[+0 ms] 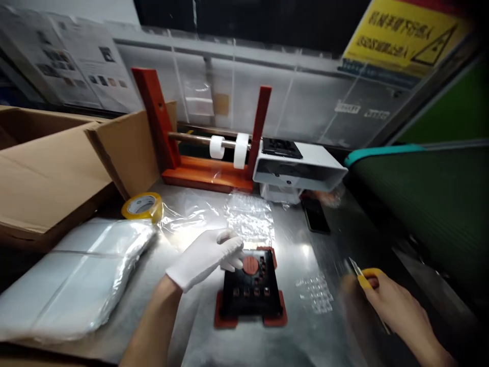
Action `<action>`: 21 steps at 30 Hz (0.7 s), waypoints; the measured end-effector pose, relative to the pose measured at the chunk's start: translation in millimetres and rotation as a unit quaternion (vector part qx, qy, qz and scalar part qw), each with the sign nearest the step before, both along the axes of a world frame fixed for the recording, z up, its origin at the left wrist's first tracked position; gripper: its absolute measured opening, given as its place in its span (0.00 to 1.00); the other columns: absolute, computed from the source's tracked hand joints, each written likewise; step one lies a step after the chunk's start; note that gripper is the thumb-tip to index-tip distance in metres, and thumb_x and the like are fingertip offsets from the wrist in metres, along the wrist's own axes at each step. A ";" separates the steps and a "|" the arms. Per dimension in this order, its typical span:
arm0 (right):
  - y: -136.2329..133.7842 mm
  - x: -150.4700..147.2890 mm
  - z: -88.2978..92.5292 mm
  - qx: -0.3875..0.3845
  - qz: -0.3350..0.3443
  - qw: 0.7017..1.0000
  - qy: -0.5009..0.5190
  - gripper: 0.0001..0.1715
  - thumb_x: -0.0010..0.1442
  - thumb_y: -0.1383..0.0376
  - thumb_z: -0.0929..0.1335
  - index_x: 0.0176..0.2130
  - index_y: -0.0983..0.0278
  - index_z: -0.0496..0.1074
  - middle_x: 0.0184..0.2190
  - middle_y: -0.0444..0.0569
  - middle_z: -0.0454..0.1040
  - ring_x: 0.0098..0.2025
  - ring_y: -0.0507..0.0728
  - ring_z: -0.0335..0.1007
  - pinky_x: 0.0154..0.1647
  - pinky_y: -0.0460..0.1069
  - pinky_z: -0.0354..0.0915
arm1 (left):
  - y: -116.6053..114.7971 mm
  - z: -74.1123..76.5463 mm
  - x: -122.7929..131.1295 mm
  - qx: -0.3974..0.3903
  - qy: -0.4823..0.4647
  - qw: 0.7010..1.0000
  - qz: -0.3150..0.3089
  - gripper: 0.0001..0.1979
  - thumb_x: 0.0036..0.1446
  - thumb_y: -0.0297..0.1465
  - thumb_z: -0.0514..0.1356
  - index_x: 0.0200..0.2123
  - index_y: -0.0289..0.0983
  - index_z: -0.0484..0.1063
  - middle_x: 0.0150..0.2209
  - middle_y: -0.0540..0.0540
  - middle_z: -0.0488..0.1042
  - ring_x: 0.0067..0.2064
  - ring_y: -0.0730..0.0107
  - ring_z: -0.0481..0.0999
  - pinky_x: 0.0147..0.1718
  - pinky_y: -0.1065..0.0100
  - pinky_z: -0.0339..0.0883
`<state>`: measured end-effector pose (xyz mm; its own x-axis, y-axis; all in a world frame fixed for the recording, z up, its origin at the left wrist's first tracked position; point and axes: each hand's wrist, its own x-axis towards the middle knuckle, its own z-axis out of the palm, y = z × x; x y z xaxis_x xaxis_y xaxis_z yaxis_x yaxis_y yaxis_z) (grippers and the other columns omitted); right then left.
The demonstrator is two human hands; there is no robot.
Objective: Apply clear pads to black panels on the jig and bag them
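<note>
My left hand (210, 255), in a white glove, reaches over the upper left corner of a black plastic panel (244, 300). Its fingers are slightly bent and apart, and I cannot tell whether they touch the panel. The panel has several small square cutouts and a round opening, through which a red-brown base (226, 322) shows; the base's corners stick out around it. At the right, my bare right hand (397, 306) is closed around a yellow utility knife (370, 278), its blade out and pointing up and left. A sheet of small clear bumper pads (315, 293) lies between the panel and the knife.
Bagged clear sleeves (76, 275), yellow tape (142, 205) and a cardboard box (49, 173) are at left. Behind the panel lie clear bubble film (250, 216) and a red stand (206, 173) with white rolls. A grey housing (305, 163) and phone (315, 215) are at right.
</note>
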<state>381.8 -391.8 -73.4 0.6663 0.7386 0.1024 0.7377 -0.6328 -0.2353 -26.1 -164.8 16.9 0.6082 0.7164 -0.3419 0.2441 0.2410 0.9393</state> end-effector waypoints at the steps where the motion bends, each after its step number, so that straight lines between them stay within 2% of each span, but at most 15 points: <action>1: -6.3 4.1 -2.8 -0.037 -0.017 0.999 0.010 0.17 0.57 0.52 0.63 0.29 0.59 0.73 0.25 0.54 0.77 0.22 0.65 0.73 0.18 0.53 0.60 | -12.5 4.2 4.4 -0.009 0.010 1.000 -0.023 0.14 0.62 0.40 0.60 0.33 0.34 0.74 0.34 0.41 0.81 0.33 0.61 0.83 0.32 0.68 0.76; 3: -8.4 -0.3 -2.2 -0.073 -0.034 0.997 0.009 0.20 0.58 0.51 0.62 0.34 0.62 0.74 0.32 0.57 0.78 0.32 0.68 0.76 0.24 0.56 0.64 | -32.6 10.6 14.1 -0.027 0.027 0.998 -0.051 0.13 0.62 0.38 0.60 0.33 0.34 0.74 0.33 0.41 0.81 0.33 0.62 0.83 0.31 0.68 0.76; 4: -5.0 -8.5 2.0 -0.055 -0.029 0.998 -0.002 0.22 0.59 0.51 0.63 0.38 0.64 0.74 0.36 0.59 0.78 0.37 0.70 0.76 0.28 0.57 0.66 | -40.6 12.4 18.5 -0.034 0.031 0.997 -0.060 0.13 0.62 0.38 0.59 0.33 0.34 0.73 0.33 0.41 0.81 0.32 0.62 0.83 0.31 0.68 0.76; 6: 7.7 -35.7 17.8 0.030 -0.003 1.000 0.007 0.25 0.60 0.50 0.64 0.45 0.66 0.74 0.43 0.61 0.76 0.47 0.70 0.73 0.37 0.59 0.68 | -53.2 13.6 25.2 -0.044 0.031 0.996 -0.078 0.13 0.62 0.38 0.59 0.32 0.34 0.72 0.33 0.41 0.81 0.32 0.62 0.83 0.30 0.69 0.76; 7: 16.0 -53.7 28.3 0.087 0.022 0.995 0.049 0.25 0.60 0.49 0.66 0.48 0.65 0.73 0.44 0.58 0.76 0.47 0.68 0.73 0.42 0.59 0.68 | -58.1 13.2 27.4 -0.047 0.029 0.995 -0.086 0.13 0.62 0.38 0.58 0.31 0.34 0.72 0.33 0.42 0.81 0.32 0.63 0.83 0.30 0.70 0.76; 8: 25.0 -73.6 39.5 0.139 0.056 0.979 0.138 0.25 0.61 0.49 0.67 0.48 0.63 0.73 0.43 0.55 0.77 0.45 0.64 0.74 0.45 0.57 0.69 | -62.4 12.4 29.0 -0.049 0.031 0.994 -0.096 0.12 0.63 0.37 0.57 0.31 0.35 0.72 0.34 0.42 0.81 0.32 0.63 0.83 0.30 0.70 0.75; 9: 34.1 -94.2 50.4 0.158 0.102 0.950 0.250 0.24 0.62 0.49 0.68 0.49 0.62 0.73 0.43 0.54 0.77 0.44 0.62 0.74 0.45 0.56 0.69 | -66.2 11.4 30.0 -0.052 0.036 0.993 -0.103 0.12 0.63 0.36 0.57 0.31 0.35 0.72 0.34 0.42 0.81 0.32 0.64 0.83 0.30 0.71 0.75; 11: 51.5 -133.5 68.3 0.126 0.209 0.870 0.427 0.22 0.63 0.49 0.69 0.49 0.61 0.73 0.43 0.52 0.77 0.43 0.59 0.73 0.45 0.54 0.70 | -72.5 9.3 30.6 -0.056 0.047 0.992 -0.106 0.11 0.62 0.36 0.57 0.32 0.35 0.73 0.35 0.42 0.81 0.32 0.64 0.83 0.29 0.72 0.75; 14: 70.5 -174.9 78.5 0.089 0.291 0.778 0.549 0.17 0.62 0.52 0.71 0.42 0.62 0.74 0.37 0.47 0.75 0.39 0.56 0.71 0.42 0.51 0.69 | -79.2 5.9 27.6 -0.061 0.058 0.991 -0.100 0.11 0.61 0.36 0.57 0.32 0.35 0.73 0.35 0.43 0.81 0.31 0.65 0.83 0.28 0.73 0.74; 16: 76.5 -187.8 75.0 0.087 0.303 0.744 0.589 0.14 0.62 0.54 0.72 0.38 0.62 0.73 0.34 0.46 0.74 0.36 0.54 0.69 0.39 0.50 0.68 | -81.6 1.8 21.7 -0.073 0.056 0.992 -0.089 0.11 0.61 0.37 0.57 0.34 0.35 0.73 0.34 0.43 0.81 0.31 0.65 0.82 0.28 0.72 0.74; 18: 77.7 -191.8 66.7 0.106 0.291 0.740 0.598 0.13 0.62 0.55 0.72 0.38 0.62 0.73 0.33 0.45 0.73 0.34 0.53 0.69 0.37 0.49 0.67 | -82.5 -5.3 12.1 -0.079 0.064 0.992 -0.076 0.11 0.60 0.38 0.58 0.36 0.36 0.73 0.32 0.44 0.80 0.30 0.64 0.82 0.28 0.71 0.74; 21: 73.1 -192.1 50.2 0.136 0.246 0.776 0.565 0.11 0.63 0.56 0.71 0.38 0.62 0.72 0.34 0.45 0.72 0.35 0.53 0.68 0.37 0.48 0.66 | -81.8 -20.1 -6.4 -0.071 0.111 0.990 -0.057 0.12 0.60 0.40 0.59 0.36 0.36 0.72 0.29 0.46 0.79 0.27 0.65 0.80 0.26 0.70 0.72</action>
